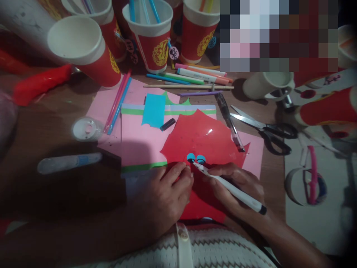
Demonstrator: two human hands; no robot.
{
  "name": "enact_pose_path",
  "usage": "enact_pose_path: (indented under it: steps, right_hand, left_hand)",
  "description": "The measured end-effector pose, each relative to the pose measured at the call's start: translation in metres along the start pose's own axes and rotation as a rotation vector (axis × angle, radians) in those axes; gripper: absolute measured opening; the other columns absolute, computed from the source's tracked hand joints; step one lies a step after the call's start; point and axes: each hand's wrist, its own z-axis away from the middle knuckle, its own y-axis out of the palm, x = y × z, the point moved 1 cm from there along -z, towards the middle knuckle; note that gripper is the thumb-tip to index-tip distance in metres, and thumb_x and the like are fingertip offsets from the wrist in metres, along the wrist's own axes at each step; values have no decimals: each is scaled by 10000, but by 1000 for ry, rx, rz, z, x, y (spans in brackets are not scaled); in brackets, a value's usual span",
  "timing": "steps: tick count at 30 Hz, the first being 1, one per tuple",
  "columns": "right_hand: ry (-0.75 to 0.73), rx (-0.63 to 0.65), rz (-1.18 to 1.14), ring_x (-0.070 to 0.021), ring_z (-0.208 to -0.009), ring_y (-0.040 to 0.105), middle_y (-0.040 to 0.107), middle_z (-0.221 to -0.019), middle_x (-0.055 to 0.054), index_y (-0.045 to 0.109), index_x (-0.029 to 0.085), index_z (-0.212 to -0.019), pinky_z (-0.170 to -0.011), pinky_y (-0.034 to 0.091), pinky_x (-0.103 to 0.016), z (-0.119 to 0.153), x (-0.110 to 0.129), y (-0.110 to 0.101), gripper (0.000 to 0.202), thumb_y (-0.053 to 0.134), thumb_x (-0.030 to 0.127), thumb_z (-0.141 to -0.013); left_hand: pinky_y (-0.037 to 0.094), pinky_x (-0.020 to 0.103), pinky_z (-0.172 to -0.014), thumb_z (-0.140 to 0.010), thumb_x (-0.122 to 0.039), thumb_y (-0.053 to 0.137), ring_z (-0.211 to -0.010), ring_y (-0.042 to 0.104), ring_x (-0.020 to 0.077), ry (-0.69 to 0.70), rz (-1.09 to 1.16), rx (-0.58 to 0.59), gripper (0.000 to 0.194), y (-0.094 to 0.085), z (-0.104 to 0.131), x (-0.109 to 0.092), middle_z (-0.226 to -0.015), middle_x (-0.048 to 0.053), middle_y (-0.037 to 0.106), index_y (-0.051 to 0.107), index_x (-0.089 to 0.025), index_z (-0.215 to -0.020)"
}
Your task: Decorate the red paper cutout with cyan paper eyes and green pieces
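My right hand [237,182] grips a white marker [240,194] with a black end, its tip pointing left. The tip is at two small blue paper circles [200,159] with black marks, which look like eyes. My left hand [173,190] is closed, fingertips pinching red paper just below the circles; whether this is a separate small piece, I cannot tell. Beneath both hands lies a larger red paper sheet [200,130] with a scalloped, pointed edge. A black marker cap [168,124] rests at its upper left, beside a blue paper rectangle [154,109].
Pink paper [142,149] lies under the red sheet. A craft knife [228,119] and black-handled scissors [264,130] are to the right. Behind stand red and white paper cups [150,44], with several markers [200,74] before them. At left are a glue tube [69,163] and a small clear container [86,129].
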Motion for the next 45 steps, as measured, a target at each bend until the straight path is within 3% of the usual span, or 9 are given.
enact_pose_path:
  steps: [45]
  right_hand:
    - [21, -31, 64, -100, -470, 617, 668, -628, 41, 561, 226, -889, -425, 479, -170, 1, 1, -4, 116, 581, 156, -800]
  left_hand:
    - [422, 393, -799, -904, -284, 498, -1113, 488, 290, 6, -6, 1, 334, 0, 1, 0, -1155, 106, 605, 584, -69, -1145]
